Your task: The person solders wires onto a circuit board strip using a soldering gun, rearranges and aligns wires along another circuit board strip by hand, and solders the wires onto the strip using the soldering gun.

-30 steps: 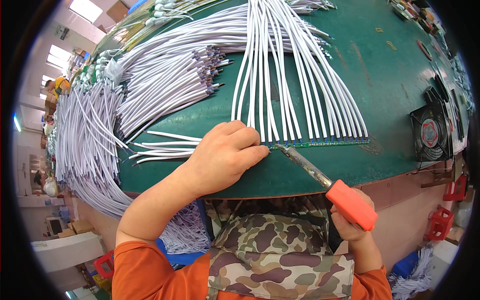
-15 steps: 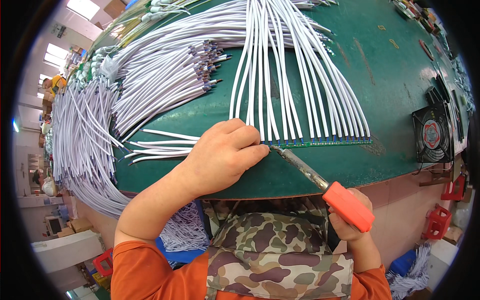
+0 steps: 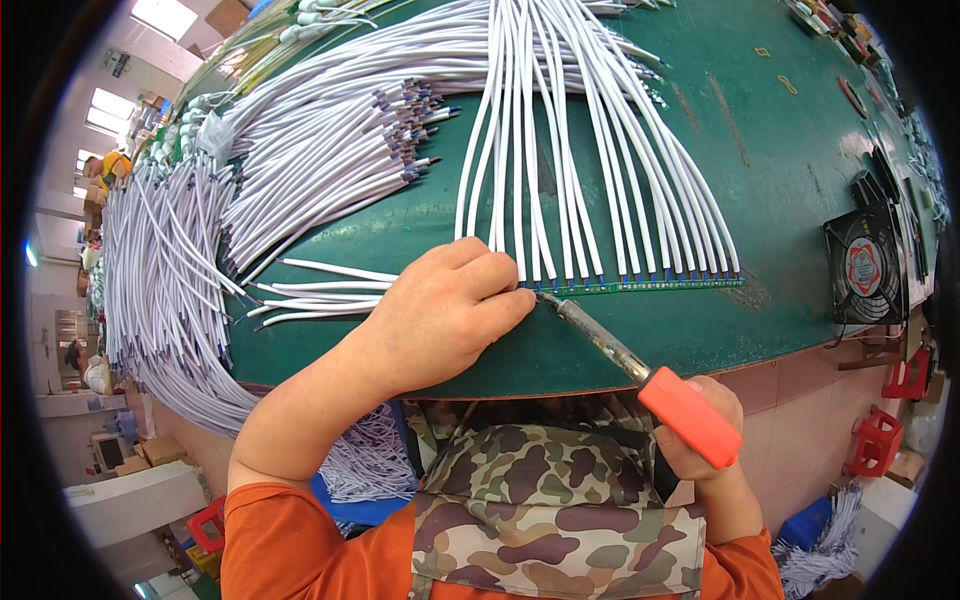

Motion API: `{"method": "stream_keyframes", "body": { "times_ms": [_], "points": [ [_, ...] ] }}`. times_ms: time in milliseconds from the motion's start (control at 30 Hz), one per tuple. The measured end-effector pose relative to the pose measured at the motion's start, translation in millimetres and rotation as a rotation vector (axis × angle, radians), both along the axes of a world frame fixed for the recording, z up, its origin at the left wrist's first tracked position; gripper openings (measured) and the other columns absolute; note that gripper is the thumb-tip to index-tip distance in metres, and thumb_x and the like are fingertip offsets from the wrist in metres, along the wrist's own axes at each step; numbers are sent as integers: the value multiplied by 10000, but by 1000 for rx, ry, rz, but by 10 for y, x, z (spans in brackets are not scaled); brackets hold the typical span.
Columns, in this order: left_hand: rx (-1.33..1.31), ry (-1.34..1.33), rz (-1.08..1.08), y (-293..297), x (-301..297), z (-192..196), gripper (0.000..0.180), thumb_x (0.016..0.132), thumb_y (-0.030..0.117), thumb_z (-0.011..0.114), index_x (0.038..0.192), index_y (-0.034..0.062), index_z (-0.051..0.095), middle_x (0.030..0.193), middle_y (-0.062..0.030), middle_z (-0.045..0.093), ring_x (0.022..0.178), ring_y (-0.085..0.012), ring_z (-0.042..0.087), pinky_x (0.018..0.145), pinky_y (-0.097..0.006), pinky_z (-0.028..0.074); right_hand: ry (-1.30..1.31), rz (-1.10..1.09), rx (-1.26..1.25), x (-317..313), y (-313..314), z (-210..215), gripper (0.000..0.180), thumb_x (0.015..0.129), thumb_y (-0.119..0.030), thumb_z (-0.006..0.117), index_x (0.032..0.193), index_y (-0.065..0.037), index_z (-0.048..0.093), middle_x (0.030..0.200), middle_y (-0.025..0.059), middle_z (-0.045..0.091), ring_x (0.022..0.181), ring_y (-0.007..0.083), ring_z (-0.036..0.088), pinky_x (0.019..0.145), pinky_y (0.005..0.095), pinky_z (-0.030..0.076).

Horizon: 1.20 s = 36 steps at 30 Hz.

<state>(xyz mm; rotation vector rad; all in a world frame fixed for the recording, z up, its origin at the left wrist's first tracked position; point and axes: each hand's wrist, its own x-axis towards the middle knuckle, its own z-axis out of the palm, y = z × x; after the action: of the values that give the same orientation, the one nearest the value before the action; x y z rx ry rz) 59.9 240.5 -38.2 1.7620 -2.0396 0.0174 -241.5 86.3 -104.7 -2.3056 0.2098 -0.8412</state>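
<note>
Soldering iron (image 3: 660, 390): tip has slid leftward along the green circuit strip (image 3: 650, 286) since a second ago, now nearer the left hand (image 3: 445, 310), which has hardly shifted.
Tabletop (image 3: 790, 180) edge: bowed rim, passing under the left forearm and below the iron's shaft; the right hand (image 3: 683, 455) is outside it, on the person's side.
Open room: a narrow bare band between strip and edge, right of the left hand; a wider bare stretch beyond the strip's right end, up to the fan (image 3: 863, 268).
Green surface: dark, smooth, marked with brownish scuffs.
White cables (image 3: 520, 40): round smooth jackets, blue cores at the strip, spreading away beyond the left hand.
Cut-cable stack (image 3: 320, 160): beyond and left of the left hand, ends bunched together; a few loose cables (image 3: 335, 302) lie just left of its wrist.
Iron body: stained metal barrel, blocky orange-red handle.
Fan: square black frame, right of both hands.
Right hand: clamped around the handle, tip at the strip just beside the left fingertips.
Left hand: fingers curled, thumb and forefinger drawn together at the strip's left end; contact is covered, so cannot tell whether they clamp or only press.
</note>
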Motion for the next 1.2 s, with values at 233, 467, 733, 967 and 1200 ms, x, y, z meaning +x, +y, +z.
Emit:
{"method": "stream_keyframes", "body": {
  "times_ms": [233, 467, 733, 967, 1200],
  "points": [
    [31, -21, 0, 13, -15, 17, 269, 734, 28, 710, 1001, 65, 714, 894, -52, 600, 804, -255, 603, 681, -369, 522, 20, 96, 16, -10, -61, 37, 269, 789, -54, 696, 1044, -30, 615, 764, 114, 598, 594, 317, 576, 522, 414, 470],
    [29, -29, -2, 9, -21, 11, 288, 728, 28, 704, 1014, 65, 702, 902, -56, 596, 801, -258, 597, 686, -370, 521, -52, 166, 3, -9, -104, -14, 616, 792, 6, 706, 1359, -18, 467, 805, 109, 638, 598, 302, 602, 523, 409, 485],
    [52, -29, -7, 2, -16, 22, 279, 739, 29, 704, 1016, 55, 699, 905, -60, 598, 815, -263, 600, 699, -371, 522, -83, 155, -23, 12, -118, -19, 635, 792, -17, 729, 1374, -28, 476, 823, 112, 663, 605, 295, 623, 539, 396, 496],
    [43, -30, 3, 11, -18, 18, 262, 745, 34, 708, 1007, 53, 704, 906, -55, 601, 829, -260, 602, 705, -373, 524, -46, 153, 5, -48, -108, -17, 528, 818, -100, 734, 1298, -34, 525, 824, 110, 665, 645, 297, 634, 571, 403, 501],
    [42, -20, 1, 12, -19, 15, 248, 743, 35, 709, 991, 52, 713, 904, -50, 605, 836, -258, 602, 717, -376, 527, -31, -36, 69, -114, -58, -10, 186, 851, -251, 711, 857, -71, 668, 773, 69, 655, 658, 284, 638, 593, 386, 505]
  ]
}}
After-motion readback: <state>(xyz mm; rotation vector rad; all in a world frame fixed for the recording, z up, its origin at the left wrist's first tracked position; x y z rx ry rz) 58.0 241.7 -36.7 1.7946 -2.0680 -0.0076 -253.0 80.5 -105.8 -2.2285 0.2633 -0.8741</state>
